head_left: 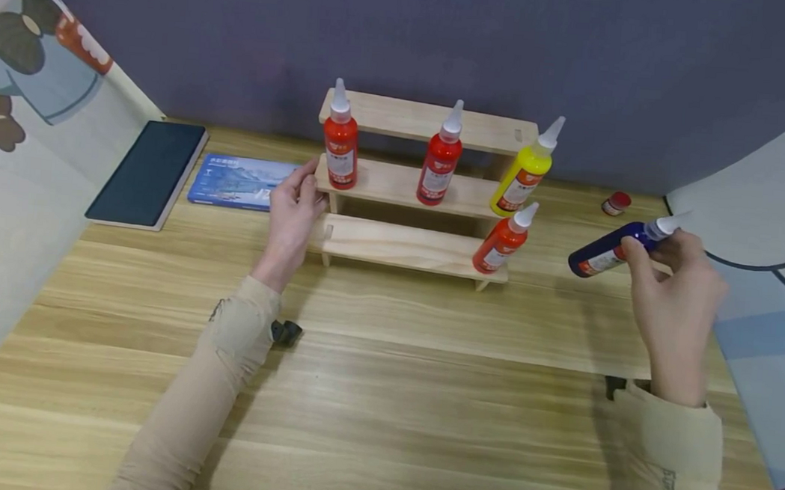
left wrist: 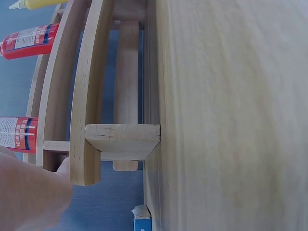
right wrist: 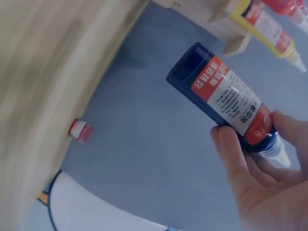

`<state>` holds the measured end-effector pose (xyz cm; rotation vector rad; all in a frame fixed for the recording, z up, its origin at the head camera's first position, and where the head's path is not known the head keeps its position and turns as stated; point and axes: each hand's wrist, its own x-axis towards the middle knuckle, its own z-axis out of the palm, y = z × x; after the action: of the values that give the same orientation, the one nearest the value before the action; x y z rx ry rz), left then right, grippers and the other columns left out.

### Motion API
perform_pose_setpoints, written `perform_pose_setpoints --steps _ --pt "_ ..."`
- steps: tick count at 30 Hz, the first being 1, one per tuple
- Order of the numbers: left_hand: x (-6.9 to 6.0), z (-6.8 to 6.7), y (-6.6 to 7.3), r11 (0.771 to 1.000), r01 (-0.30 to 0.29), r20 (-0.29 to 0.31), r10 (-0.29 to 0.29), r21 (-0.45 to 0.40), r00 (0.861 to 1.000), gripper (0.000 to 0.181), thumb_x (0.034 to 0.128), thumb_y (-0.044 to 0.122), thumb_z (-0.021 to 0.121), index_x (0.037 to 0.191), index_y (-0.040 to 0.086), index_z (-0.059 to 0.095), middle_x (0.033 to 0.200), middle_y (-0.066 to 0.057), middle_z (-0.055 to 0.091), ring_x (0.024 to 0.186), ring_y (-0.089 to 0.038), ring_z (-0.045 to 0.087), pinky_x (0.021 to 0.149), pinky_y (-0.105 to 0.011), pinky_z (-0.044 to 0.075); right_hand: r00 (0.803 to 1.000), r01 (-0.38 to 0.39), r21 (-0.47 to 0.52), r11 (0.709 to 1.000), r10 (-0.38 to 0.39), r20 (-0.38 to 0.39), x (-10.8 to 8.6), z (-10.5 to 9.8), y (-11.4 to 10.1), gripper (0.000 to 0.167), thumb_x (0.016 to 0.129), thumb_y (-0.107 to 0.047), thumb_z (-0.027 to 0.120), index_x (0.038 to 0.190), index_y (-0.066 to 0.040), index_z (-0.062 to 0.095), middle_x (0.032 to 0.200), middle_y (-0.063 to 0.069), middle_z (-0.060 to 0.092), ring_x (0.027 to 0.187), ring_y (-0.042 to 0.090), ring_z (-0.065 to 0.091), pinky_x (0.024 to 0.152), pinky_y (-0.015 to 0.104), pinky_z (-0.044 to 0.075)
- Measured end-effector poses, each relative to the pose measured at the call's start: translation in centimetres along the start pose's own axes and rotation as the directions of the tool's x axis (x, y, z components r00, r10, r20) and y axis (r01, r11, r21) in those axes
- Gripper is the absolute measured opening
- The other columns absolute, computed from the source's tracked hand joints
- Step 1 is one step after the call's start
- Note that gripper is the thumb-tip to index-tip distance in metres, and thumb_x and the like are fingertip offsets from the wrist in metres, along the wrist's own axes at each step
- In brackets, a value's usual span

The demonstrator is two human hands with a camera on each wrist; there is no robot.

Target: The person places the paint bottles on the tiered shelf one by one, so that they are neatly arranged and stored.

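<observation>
My right hand [head_left: 679, 300] holds a dark blue paint bottle [head_left: 601, 250] with a white nozzle, tilted above the table to the right of the three-step wooden rack [head_left: 399, 242]. In the right wrist view, thumb and fingers pinch this bottle [right wrist: 226, 98] near its neck. My left hand [head_left: 293, 213] grips the left end of the rack around the middle step; some fingers are hidden behind the wood. Two red bottles [head_left: 340, 152] and a yellow bottle [head_left: 523, 176] stand on the middle step. Another red bottle [head_left: 500, 244] stands at the right end of the lowest step.
Left of the rack lie a blue box [head_left: 234, 183] with a landscape picture and a dark notebook [head_left: 150, 174]. A small red-lidded jar [head_left: 616, 203] stands at the back right of the wooden table [head_left: 423, 412]. A grey-blue panel [head_left: 445, 38] rises behind the rack.
</observation>
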<state>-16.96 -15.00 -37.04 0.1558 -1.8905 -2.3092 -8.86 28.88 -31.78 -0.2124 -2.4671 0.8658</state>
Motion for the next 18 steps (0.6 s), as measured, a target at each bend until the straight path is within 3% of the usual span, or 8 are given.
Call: perform_pose_setpoints --steps 7,18 --pt "0.1 -0.1 0.0 1.0 -0.003 0.001 0.003 0.008 1.0 0.044 0.1178 0.008 0.037 0.161 -0.003 0.042 0.164 -0.024 0.044 0.145 -0.033 0.052 0.115 -0.031 0.052 0.998 0.067 0.034 0.997 -0.067 0.005 -0.9 -0.2 -2.0 0.046 0.105 -0.027 0.074 0.135 0.006 0.065 0.123 0.023 0.074 0.092 -0.021 0.053 0.075 -0.004 0.046" --pt "0.1 -0.2 0.0 1.0 0.006 -0.006 -0.006 0.016 1.0 0.045 0.1177 0.009 0.038 0.161 -0.002 0.042 0.164 -0.023 0.044 0.145 -0.032 0.052 0.114 -0.03 0.052 0.988 0.139 0.076 0.987 -0.143 0.053 -2.3 0.4 -4.5 0.04 0.098 -0.013 0.082 0.126 0.01 0.067 0.116 0.023 0.074 0.093 -0.019 0.054 0.077 -0.005 0.045"
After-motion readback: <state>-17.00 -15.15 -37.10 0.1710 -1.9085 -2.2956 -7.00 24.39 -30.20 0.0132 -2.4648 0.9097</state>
